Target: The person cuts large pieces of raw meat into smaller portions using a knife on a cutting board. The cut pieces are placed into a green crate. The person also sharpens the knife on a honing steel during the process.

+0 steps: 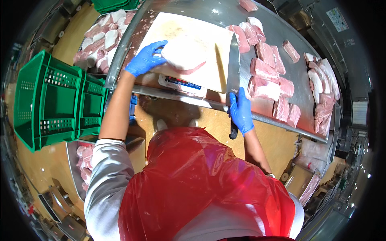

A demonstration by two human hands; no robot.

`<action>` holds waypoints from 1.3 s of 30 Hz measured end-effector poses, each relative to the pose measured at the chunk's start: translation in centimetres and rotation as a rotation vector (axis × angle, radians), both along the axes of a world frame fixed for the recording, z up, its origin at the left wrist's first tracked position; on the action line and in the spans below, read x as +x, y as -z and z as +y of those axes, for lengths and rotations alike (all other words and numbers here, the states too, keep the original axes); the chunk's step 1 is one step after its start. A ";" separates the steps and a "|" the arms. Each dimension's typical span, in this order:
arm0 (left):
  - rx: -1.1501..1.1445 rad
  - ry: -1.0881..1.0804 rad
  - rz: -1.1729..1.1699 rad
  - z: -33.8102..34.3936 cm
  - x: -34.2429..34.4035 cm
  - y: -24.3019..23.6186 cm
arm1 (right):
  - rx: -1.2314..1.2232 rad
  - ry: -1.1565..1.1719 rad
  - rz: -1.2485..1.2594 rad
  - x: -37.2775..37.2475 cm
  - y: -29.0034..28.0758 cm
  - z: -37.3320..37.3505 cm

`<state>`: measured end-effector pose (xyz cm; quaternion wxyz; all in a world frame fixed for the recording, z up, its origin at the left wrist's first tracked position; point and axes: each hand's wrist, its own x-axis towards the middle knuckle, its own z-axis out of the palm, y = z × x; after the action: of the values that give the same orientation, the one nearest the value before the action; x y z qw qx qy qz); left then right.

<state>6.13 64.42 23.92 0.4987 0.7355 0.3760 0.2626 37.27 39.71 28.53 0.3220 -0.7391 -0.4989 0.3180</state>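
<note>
A slab of meat (185, 54), its white fat side up and a pink edge showing, lies on a white cutting board (213, 36). At its left edge is my blue-gloved left hand (145, 59), fingers spread and touching the slab's side. My right hand (241, 110), gloved in blue too, is closed round the black handle of a long, wide-bladed knife (233, 66). The blade points away from me along the board's right side, apart from the slab. Under the board's near edge shows a digital scale (183, 84) with a blue panel.
Several pink meat pieces (263, 68) lie on the steel table (249, 8) to the right, with longer cuts (321, 86) at its right end. Green crates (58, 100) stand left. A bin of meat (100, 38) sits far left, and another container (73, 160) is below the crates.
</note>
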 end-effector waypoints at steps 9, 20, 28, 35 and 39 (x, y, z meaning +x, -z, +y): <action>0.719 -0.276 -0.306 -7.5 5.1 4.2 | 0.369 -0.019 0.541 -5.1 1.7 14.1; 0.372 -0.443 -0.381 -10.2 2.7 5.0 | 0.360 -0.355 -0.462 -12.6 -1.3 12.8; 0.562 -0.635 -0.464 -9.1 -0.5 6.2 | 0.129 -0.359 -0.538 -16.8 -0.5 14.5; 0.646 -0.753 -0.461 -8.0 -2.6 6.3 | -0.221 -0.404 -0.681 -11.5 1.6 -0.9; 0.317 -0.702 -0.512 -8.4 -1.6 6.7 | -0.227 -0.414 -0.673 -10.8 -3.0 -2.5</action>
<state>4.51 55.99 17.25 0.3379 0.5424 0.4221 0.6431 26.47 37.24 31.57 -0.0135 -0.7167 -0.6763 0.1696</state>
